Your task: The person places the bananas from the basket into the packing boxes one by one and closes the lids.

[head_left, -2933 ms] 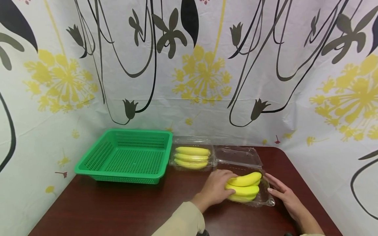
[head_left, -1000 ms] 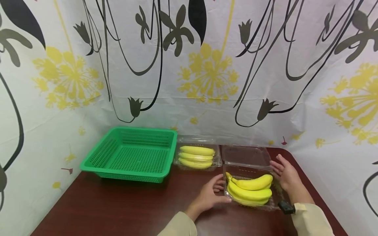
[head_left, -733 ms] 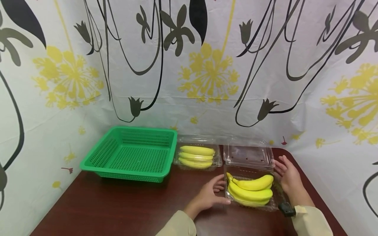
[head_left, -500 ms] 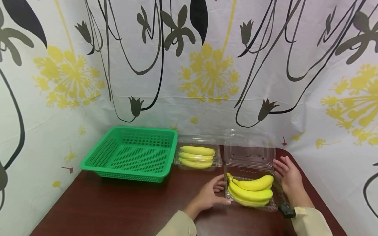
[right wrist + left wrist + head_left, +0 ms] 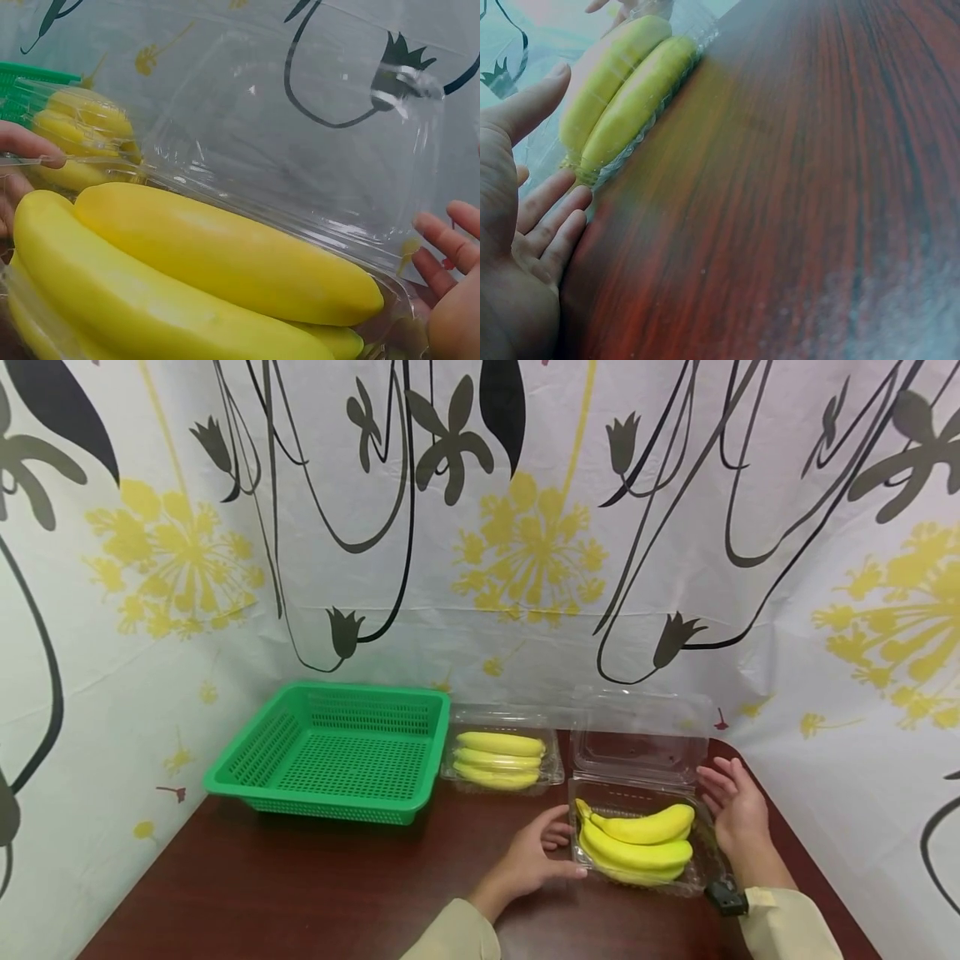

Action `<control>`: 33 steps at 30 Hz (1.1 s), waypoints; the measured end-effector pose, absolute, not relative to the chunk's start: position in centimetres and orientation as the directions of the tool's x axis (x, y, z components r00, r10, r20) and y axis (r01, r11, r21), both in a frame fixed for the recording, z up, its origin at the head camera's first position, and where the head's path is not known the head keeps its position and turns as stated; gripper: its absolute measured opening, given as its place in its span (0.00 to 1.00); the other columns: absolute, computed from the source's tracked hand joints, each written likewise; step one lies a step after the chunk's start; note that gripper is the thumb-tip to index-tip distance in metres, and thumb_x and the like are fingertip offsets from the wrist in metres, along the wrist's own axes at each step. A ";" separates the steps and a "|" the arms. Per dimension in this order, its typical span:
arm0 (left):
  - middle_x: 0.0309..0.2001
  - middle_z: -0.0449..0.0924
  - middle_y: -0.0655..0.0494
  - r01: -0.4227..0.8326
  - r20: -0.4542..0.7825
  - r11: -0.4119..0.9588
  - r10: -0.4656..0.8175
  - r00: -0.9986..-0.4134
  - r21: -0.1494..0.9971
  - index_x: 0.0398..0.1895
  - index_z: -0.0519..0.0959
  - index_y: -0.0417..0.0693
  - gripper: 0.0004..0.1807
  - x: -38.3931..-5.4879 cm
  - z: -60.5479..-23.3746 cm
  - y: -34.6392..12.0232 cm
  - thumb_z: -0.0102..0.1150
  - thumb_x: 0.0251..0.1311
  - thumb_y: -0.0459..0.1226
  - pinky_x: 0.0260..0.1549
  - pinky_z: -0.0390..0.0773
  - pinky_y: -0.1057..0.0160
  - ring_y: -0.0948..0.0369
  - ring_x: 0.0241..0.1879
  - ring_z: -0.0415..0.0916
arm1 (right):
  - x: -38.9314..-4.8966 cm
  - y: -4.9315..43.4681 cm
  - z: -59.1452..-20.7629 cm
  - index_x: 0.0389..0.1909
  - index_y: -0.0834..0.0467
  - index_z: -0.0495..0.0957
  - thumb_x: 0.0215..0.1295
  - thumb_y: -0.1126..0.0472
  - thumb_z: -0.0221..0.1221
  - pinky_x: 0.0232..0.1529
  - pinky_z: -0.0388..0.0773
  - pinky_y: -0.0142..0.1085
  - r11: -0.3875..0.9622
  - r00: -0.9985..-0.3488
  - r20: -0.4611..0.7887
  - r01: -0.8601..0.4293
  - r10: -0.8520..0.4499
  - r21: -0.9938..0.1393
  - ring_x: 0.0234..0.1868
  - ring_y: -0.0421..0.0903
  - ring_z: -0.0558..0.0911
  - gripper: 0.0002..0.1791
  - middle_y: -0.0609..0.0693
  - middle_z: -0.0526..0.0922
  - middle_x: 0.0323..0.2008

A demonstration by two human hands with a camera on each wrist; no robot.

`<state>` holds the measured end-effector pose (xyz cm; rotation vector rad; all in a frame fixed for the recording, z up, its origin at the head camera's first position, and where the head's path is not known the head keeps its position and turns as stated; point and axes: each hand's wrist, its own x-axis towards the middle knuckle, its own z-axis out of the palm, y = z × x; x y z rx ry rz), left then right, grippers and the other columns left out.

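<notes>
A bunch of yellow bananas (image 5: pixel 636 857) lies in a clear plastic clamshell box (image 5: pixel 632 792) at the table's right. The box's clear lid (image 5: pixel 641 737) stands raised and leaning back at the far side. My left hand (image 5: pixel 527 858) is at the box's left side, thumb and fingers spread, fingertips right by its edge. In the left wrist view those fingers (image 5: pixel 559 217) lie fairly straight near the banana stems. My right hand (image 5: pixel 738 810) is beside the box's right end, fingers loosely bent near the lid's hinge corner, holding nothing.
A second clear box (image 5: pixel 555 768) with yellow bananas (image 5: pixel 498 760) sits at the back, left of the first. Further left is a green perforated basket (image 5: pixel 318 806). Behind the dark red table (image 5: pixel 337 893) hangs a patterned white sheet (image 5: pixel 480 660).
My left hand has let go of the bananas and moved to the box's left edge. The lid has swung up from lying back, and my right hand has shifted slightly along the right side.
</notes>
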<state>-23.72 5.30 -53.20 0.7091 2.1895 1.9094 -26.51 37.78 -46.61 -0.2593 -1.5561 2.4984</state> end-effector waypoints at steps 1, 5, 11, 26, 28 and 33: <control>0.54 0.79 0.54 0.248 0.190 0.076 0.440 -0.878 0.966 0.71 0.64 0.48 0.46 -23.7 -53.2 5.3 0.76 0.47 0.36 0.52 0.73 0.62 0.59 0.50 0.76 | -26.5 37.7 -46.6 0.56 0.44 0.70 0.73 0.40 0.45 0.61 0.51 0.40 -0.446 -0.966 -0.048 -0.074 0.255 -0.892 0.49 0.35 0.76 0.18 0.39 0.86 0.41; 0.53 0.79 0.52 0.249 0.197 0.066 0.435 -0.879 0.966 0.71 0.64 0.47 0.45 -23.7 -53.2 5.4 0.76 0.48 0.35 0.52 0.73 0.62 0.58 0.50 0.76 | -26.4 37.6 -46.5 0.54 0.44 0.73 0.73 0.40 0.46 0.61 0.51 0.39 -0.478 -0.958 -0.039 -0.107 0.285 -0.872 0.48 0.36 0.78 0.18 0.41 0.87 0.38; 0.50 0.80 0.54 0.249 0.204 0.053 0.420 -0.884 0.967 0.70 0.65 0.45 0.44 -23.7 -53.1 5.4 0.75 0.48 0.34 0.50 0.74 0.64 0.60 0.47 0.77 | -26.4 37.5 -46.5 0.55 0.47 0.74 0.74 0.41 0.45 0.61 0.51 0.38 -0.495 -0.953 -0.020 -0.139 0.303 -0.858 0.47 0.37 0.78 0.20 0.43 0.86 0.35; 0.42 0.81 0.61 0.216 0.181 0.050 0.382 -0.906 0.975 0.68 0.68 0.48 0.39 -23.7 -53.2 5.4 0.74 0.50 0.34 0.44 0.77 0.64 0.58 0.42 0.78 | -26.7 37.5 -46.8 0.40 0.52 0.81 0.76 0.41 0.38 0.54 0.57 0.38 -0.550 -0.926 -0.030 -0.197 0.376 -0.811 0.35 0.41 0.79 0.26 0.47 0.84 0.23; 0.41 0.81 0.61 0.215 0.182 0.048 0.376 -0.909 0.976 0.67 0.68 0.48 0.38 -23.7 -53.2 5.4 0.73 0.51 0.34 0.42 0.77 0.65 0.58 0.41 0.78 | -26.6 37.5 -46.7 0.38 0.52 0.79 0.76 0.42 0.38 0.53 0.59 0.37 -0.558 -0.921 -0.039 -0.202 0.389 -0.805 0.33 0.42 0.80 0.25 0.48 0.84 0.22; 0.40 0.81 0.60 0.217 0.185 0.049 0.362 -0.914 0.975 0.67 0.68 0.48 0.38 -23.5 -53.2 5.4 0.73 0.52 0.34 0.40 0.77 0.67 0.57 0.39 0.78 | -26.6 37.6 -46.7 0.40 0.53 0.80 0.76 0.41 0.36 0.49 0.62 0.35 -0.550 -0.918 -0.025 -0.216 0.397 -0.806 0.30 0.43 0.80 0.27 0.49 0.83 0.20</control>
